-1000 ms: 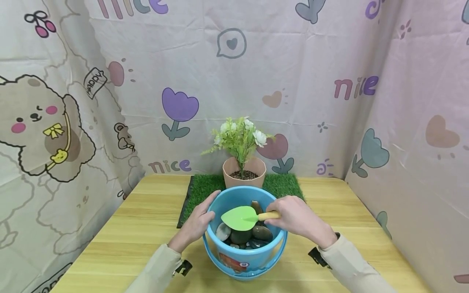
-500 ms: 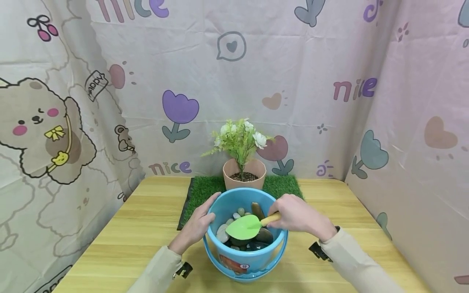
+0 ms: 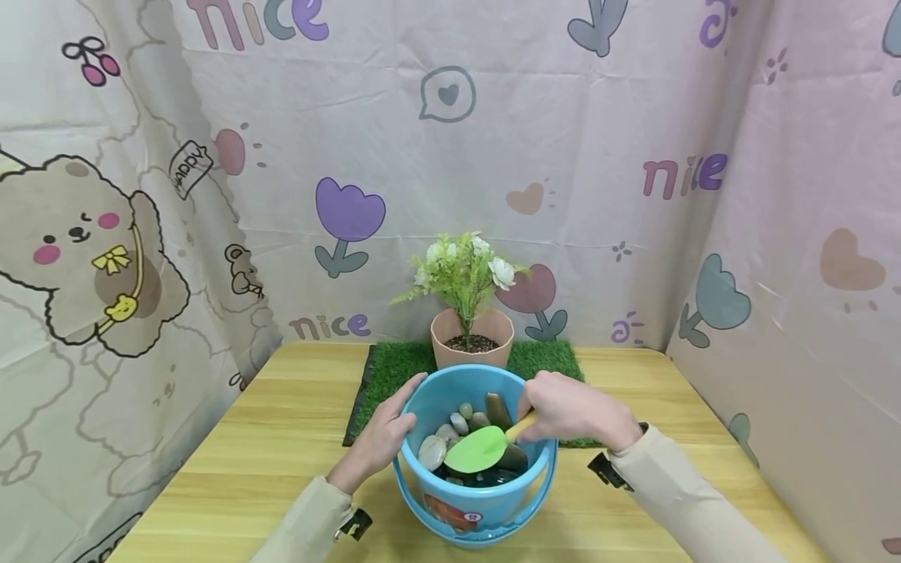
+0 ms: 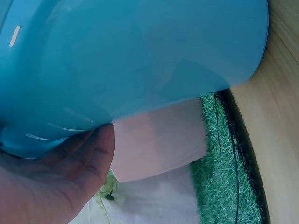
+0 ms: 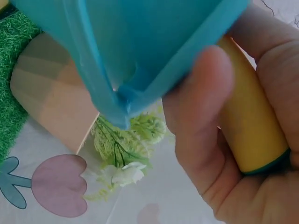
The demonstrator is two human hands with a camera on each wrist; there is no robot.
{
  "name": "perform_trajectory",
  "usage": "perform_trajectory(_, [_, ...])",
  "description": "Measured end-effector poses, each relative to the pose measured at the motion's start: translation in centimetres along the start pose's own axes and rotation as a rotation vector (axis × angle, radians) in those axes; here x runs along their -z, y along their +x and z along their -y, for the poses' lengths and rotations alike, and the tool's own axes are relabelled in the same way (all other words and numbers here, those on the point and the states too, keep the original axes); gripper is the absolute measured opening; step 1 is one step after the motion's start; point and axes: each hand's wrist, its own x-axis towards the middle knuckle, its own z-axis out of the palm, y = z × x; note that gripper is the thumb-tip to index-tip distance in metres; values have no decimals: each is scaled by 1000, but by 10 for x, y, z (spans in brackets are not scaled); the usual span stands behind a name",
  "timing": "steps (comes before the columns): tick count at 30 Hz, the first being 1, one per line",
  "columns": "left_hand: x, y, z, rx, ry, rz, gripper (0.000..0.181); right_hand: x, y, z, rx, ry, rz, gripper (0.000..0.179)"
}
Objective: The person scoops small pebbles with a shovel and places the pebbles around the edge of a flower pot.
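Observation:
A blue bucket point(image 3: 464, 500) holds several smooth stones point(image 3: 432, 452), pale ones on the left and dark ones at the front and right. At its left rim my left hand point(image 3: 380, 430) grips it, thumb at the rim and fingers along the outside wall. In the left wrist view those fingers point(image 4: 100, 151) press against the bucket's side. My right hand point(image 3: 573, 410) grips the yellow handle point(image 5: 250, 116) of a small trowel over the right rim. The trowel's green blade point(image 3: 479, 450) is inside the bucket, tilted down to the left over the stones, partly covering them.
Behind the bucket, a pink flowerpot point(image 3: 472, 356) with a white-flowered plant point(image 3: 461, 274) stands on an artificial grass mat point(image 3: 397, 360). Under everything is a wooden table point(image 3: 281, 438). Printed cloth point(image 3: 450, 164) hangs at the back and sides.
The trowel blade has moved lower into the bucket and tipped down to the left, baring more pale stones behind it. My left hand stays on the rim. The head view has shifted slightly.

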Motion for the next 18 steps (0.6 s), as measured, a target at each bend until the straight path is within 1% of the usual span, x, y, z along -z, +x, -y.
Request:
perform_trajectory(1, [0,-1,0,-1,1,-4,67,-1,2,1,0,-12,-4,41])
perform_trajectory(6, [-1,0,1,-6,-1,-8,67,-10,11,2,-4,-38,-25,30])
perform_trajectory(8, [-1,0,1,-4,-2,-11,68,-14,14,1,6,-57,-41,24])
perform_trajectory(13, [-2,-1,0,3,-1,-28,68,-23,20,0,17,-132,-98,21])
perform_trajectory(18, [-1,-2,-1,7,-10,-37,67,-32,24,1,17,-123,-115,14])
